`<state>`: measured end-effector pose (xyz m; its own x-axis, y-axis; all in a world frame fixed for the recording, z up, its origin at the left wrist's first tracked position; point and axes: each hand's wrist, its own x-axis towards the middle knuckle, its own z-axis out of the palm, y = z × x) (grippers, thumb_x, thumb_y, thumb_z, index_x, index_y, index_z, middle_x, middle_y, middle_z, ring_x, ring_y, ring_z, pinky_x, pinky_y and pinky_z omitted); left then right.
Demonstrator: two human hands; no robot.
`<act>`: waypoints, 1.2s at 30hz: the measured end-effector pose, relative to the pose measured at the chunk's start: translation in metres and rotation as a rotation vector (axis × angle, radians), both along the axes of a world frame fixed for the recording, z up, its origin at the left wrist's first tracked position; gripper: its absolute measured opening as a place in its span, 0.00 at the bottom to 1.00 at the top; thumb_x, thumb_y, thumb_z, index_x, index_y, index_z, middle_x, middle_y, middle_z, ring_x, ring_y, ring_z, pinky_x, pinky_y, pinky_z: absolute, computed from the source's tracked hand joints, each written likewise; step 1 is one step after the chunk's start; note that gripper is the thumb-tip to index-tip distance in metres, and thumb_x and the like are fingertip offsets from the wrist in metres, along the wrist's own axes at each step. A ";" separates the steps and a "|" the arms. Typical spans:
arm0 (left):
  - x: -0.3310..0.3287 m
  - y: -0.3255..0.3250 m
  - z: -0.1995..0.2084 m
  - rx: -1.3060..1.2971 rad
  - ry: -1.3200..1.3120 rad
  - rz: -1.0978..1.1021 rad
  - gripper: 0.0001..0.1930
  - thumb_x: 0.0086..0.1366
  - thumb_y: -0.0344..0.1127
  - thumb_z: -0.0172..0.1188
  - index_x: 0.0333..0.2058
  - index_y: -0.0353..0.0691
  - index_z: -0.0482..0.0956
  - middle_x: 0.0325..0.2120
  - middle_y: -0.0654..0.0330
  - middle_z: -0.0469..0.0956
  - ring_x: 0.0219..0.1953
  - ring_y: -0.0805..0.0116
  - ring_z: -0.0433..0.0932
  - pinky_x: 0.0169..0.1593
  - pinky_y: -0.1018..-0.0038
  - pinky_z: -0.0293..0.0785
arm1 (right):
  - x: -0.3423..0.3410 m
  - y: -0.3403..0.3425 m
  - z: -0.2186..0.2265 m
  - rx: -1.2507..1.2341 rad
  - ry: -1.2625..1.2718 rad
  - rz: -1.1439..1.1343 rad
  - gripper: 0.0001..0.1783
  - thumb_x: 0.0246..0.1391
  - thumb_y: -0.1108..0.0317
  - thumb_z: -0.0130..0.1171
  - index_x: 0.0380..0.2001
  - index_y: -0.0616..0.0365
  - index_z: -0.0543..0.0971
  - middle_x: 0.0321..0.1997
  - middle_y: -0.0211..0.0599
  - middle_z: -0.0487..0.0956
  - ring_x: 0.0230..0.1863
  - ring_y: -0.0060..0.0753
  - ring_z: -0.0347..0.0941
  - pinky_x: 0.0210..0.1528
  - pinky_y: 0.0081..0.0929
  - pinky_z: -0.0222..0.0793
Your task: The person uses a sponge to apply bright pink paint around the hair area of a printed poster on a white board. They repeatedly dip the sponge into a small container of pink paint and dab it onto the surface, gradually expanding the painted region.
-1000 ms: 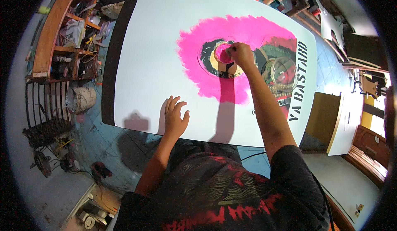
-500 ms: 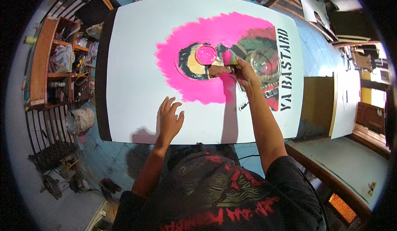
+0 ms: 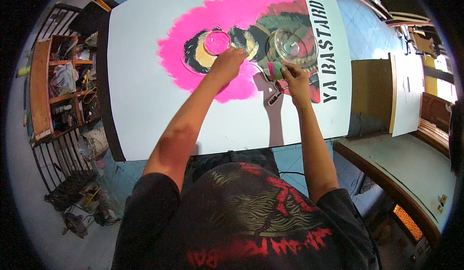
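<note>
A large white board [image 3: 145,120] lies before me, painted with a bright pink shape [image 3: 179,30], dark and cream patches and black lettering. A round container of wet pink paint [image 3: 217,43] sits on the painted part. My left hand [image 3: 229,65] reaches low over the painting just right of this container, fingers stretched out; its thumb is hidden. Farther right, my right hand [image 3: 296,81] pinches a small green sponge [image 3: 275,71] with a pink-stained end, held above the board. Behind it stands a clear round bowl [image 3: 293,46].
A pale cord with a small dark device [image 3: 274,99] lies on the board below the sponge. Wooden shelves [image 3: 43,91] full of clutter stand at the left. A grey-topped table [image 3: 401,173] is at the right, with a white panel [image 3: 406,96] behind it.
My left hand has moved up and right from the bare white area to beside the paint container. The right hand, with the sponge, has shifted away from the container, near the clear bowl.
</note>
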<state>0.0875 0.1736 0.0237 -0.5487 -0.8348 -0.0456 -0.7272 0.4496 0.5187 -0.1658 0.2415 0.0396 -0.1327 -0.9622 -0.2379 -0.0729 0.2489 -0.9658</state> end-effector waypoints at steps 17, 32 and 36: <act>-0.010 -0.037 -0.018 -0.238 -0.439 -0.359 0.16 0.68 0.40 0.51 0.50 0.62 0.83 0.48 0.56 0.76 0.61 0.56 0.67 0.68 0.45 0.52 | 0.037 0.036 0.006 -0.142 0.525 0.274 0.11 0.53 0.75 0.63 0.42 0.61 0.82 0.38 0.44 0.83 0.37 0.40 0.80 0.41 0.34 0.75; -0.016 -0.040 -0.018 -0.218 -0.476 -0.340 0.15 0.69 0.47 0.51 0.49 0.64 0.83 0.52 0.58 0.76 0.65 0.56 0.64 0.69 0.42 0.47 | 0.053 0.024 -0.001 -0.341 0.689 0.398 0.09 0.53 0.70 0.61 0.38 0.55 0.83 0.40 0.44 0.82 0.44 0.51 0.77 0.47 0.43 0.73; -0.017 -0.043 -0.015 -0.180 -0.482 -0.360 0.15 0.68 0.46 0.52 0.49 0.64 0.84 0.52 0.58 0.76 0.64 0.55 0.64 0.69 0.41 0.47 | 0.057 0.020 -0.021 -0.386 0.723 0.486 0.08 0.54 0.68 0.61 0.37 0.54 0.83 0.40 0.43 0.82 0.43 0.51 0.77 0.45 0.43 0.73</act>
<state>0.0704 0.1301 0.0084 -0.7499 -0.6188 -0.2340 -0.6469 0.7599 0.0638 -0.1092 0.2612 0.0190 0.3119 -0.9457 0.0910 -0.6963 -0.2927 -0.6553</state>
